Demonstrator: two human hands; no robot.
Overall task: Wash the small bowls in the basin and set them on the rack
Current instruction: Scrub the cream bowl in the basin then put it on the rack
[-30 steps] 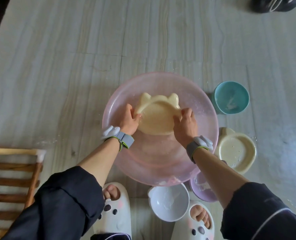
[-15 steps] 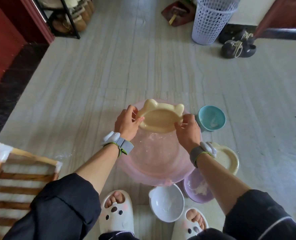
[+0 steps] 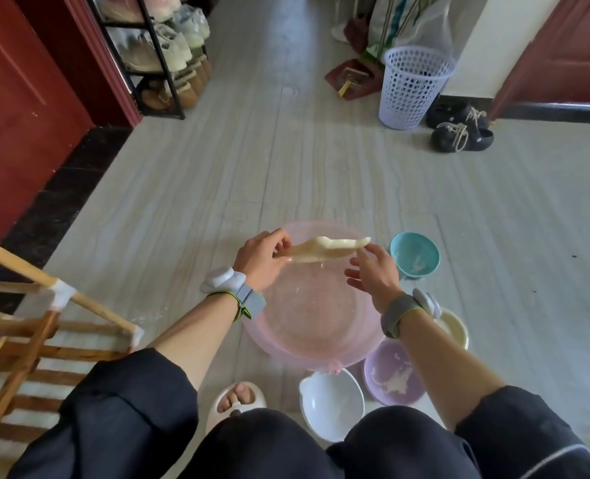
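White bowl (image 3: 331, 404) and purple bowl (image 3: 393, 373) sit on the floor touching the near rim of the pink basin (image 3: 312, 305); wooden rack (image 3: 27, 340) well to the basin's left. Cream bowl (image 3: 328, 249) held edge-on above the basin's far half, dripping. Left hand (image 3: 260, 259) pinches its left rim; right hand (image 3: 373, 271) is spread, fingertips at the bowl's right rim, grasp not clear. Teal bowl (image 3: 414, 254) just right of the basin. Beyond the basin, bare floor (image 3: 286, 167) up to a laundry basket (image 3: 411, 86).
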